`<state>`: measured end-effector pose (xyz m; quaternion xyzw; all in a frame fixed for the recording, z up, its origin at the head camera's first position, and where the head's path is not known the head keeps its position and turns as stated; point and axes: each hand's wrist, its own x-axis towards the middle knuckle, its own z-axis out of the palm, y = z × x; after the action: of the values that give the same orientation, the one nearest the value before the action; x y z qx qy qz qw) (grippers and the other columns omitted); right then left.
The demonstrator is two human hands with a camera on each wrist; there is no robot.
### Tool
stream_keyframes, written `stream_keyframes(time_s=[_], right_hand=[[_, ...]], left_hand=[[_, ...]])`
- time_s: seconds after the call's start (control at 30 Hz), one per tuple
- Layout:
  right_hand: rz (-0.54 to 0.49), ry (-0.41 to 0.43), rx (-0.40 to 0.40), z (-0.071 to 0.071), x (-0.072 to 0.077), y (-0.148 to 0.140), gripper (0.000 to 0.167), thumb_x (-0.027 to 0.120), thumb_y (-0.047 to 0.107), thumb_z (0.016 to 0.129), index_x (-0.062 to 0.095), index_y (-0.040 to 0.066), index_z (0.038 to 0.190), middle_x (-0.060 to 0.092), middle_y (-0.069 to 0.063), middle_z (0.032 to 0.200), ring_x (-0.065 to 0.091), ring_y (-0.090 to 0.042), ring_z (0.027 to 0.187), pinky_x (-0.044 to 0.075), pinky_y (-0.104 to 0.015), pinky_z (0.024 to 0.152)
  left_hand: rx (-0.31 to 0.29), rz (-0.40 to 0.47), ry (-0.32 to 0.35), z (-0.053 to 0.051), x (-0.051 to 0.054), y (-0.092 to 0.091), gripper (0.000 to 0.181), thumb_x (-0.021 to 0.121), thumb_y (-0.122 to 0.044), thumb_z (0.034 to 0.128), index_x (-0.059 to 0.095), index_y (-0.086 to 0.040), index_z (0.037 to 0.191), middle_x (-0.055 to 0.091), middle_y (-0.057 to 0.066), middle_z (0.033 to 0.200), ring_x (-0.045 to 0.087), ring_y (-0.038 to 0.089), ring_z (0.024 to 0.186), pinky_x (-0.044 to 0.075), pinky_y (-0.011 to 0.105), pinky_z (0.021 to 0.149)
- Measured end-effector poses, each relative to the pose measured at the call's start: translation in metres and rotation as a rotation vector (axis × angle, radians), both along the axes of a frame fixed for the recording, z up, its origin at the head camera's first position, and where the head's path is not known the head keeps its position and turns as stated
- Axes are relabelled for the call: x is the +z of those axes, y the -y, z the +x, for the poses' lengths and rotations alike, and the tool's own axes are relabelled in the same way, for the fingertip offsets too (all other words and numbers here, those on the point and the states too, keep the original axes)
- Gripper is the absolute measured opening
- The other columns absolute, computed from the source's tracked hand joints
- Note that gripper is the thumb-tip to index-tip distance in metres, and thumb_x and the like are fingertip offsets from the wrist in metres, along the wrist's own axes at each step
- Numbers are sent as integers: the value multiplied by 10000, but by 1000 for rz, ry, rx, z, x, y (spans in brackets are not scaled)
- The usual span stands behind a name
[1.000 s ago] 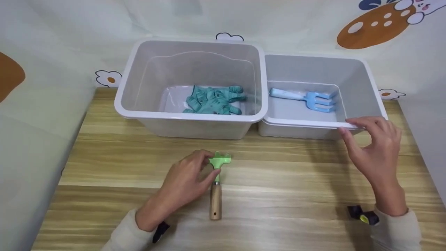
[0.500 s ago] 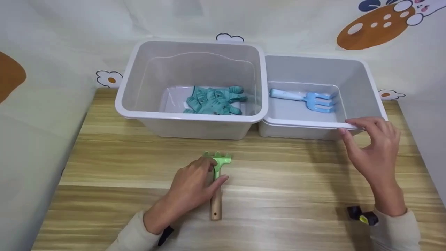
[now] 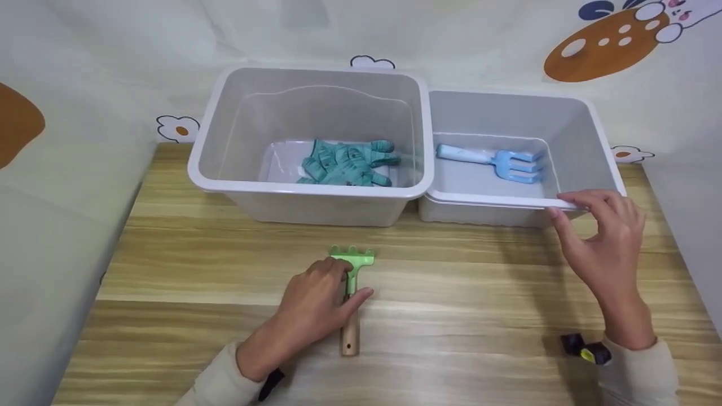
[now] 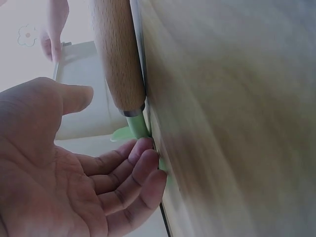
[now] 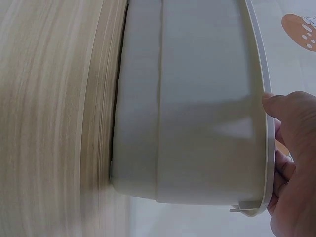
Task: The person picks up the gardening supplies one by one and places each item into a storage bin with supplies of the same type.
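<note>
A small hand rake [image 3: 354, 262] with a green pronged head and a wooden handle lies on the table. My left hand [image 3: 310, 301] is over its left side, the fingertips by the green neck and the thumb apart on the other side. In the left wrist view those fingers [image 4: 140, 182] are loosely bent beside the green metal, not wrapped round it. My right hand [image 3: 609, 242] pinches the front rim of the right grey bin [image 3: 491, 200] between thumb and fingers near its right corner. A blue hand fork [image 3: 507, 163] lies inside that bin.
A taller grey bin [image 3: 310, 189] stands to the left, against the right one, with teal gloves [image 3: 347, 163] on its floor. Behind both rises a patterned wall covering [image 3: 479, 45]. Wood-grain tabletop [image 3: 451, 316] extends in front of the bins.
My left hand has shifted right and toward the near edge along the rake, from its head to its neck, uncovering more prongs. The rake stays put, and my right hand keeps its hold.
</note>
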<state>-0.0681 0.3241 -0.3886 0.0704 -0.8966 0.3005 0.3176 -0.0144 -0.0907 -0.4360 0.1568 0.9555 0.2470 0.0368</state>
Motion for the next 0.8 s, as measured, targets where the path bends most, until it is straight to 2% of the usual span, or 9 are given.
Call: stream_keyframes(time_s=[0.17, 0.3, 0.37, 0.43, 0.53, 0.63, 0.8], right_hand=[[10, 0, 4, 0, -1, -1, 253, 837, 83, 871, 765, -40, 1080, 698, -260, 1073, 382, 181, 1118, 220, -318, 1022], [-5, -26, -1, -2, -2, 0, 234, 853, 68, 844, 785, -9, 1055, 693, 31, 1019, 417, 169, 1100, 231, -316, 1015], [-6, -29, -5, -2, -3, 0, 233, 856, 64, 839, 786, -4, 1050, 680, 59, 1027, 419, 165, 1097, 227, -316, 1013], [-4, -25, -6, -2, -3, 0, 234, 854, 62, 839, 782, -10, 1050, 695, 1, 1015, 411, 164, 1098, 224, -318, 1015], [3, -11, -4, -1, -2, 0, 238, 846, 63, 848, 772, -26, 1055, 696, -226, 1050, 393, 166, 1105, 219, -324, 1016], [23, 10, 3, -1, 0, -1, 248, 833, 89, 877, 759, -44, 1073, 685, -279, 1074, 368, 176, 1122, 213, -329, 1018], [27, 21, 8, 0, 2, -1, 254, 829, 87, 885, 753, -52, 1083, 680, -291, 1083, 360, 174, 1124, 212, -327, 1016]], left_hand=[[-11, -13, -16, 2, -2, -2, 551, 783, -508, 930, 707, -15, 1165, 697, 67, 954, 609, 163, 834, 528, 367, 624], [13, -8, -17, 2, -3, -1, 543, 829, -494, 893, 673, -37, 1140, 676, 48, 912, 582, 146, 802, 496, 325, 584], [31, -23, -7, 2, -3, 0, 553, 843, -523, 869, 668, -55, 1105, 656, 34, 892, 547, 131, 774, 451, 293, 560], [46, -43, 4, 2, -3, 1, 580, 852, -563, 842, 673, -62, 1073, 644, 29, 882, 530, 124, 761, 425, 279, 553], [54, -65, 23, 2, -2, 2, 603, 854, -602, 819, 692, -66, 1044, 646, 26, 883, 529, 121, 756, 420, 283, 563], [42, -58, 32, 1, -1, 2, 566, 867, -562, 824, 706, -57, 1023, 638, 22, 845, 526, 120, 725, 417, 285, 556], [18, -22, 45, 0, 0, 2, 464, 877, -450, 854, 710, -57, 1035, 598, -10, 781, 507, 105, 686, 406, 269, 551]])
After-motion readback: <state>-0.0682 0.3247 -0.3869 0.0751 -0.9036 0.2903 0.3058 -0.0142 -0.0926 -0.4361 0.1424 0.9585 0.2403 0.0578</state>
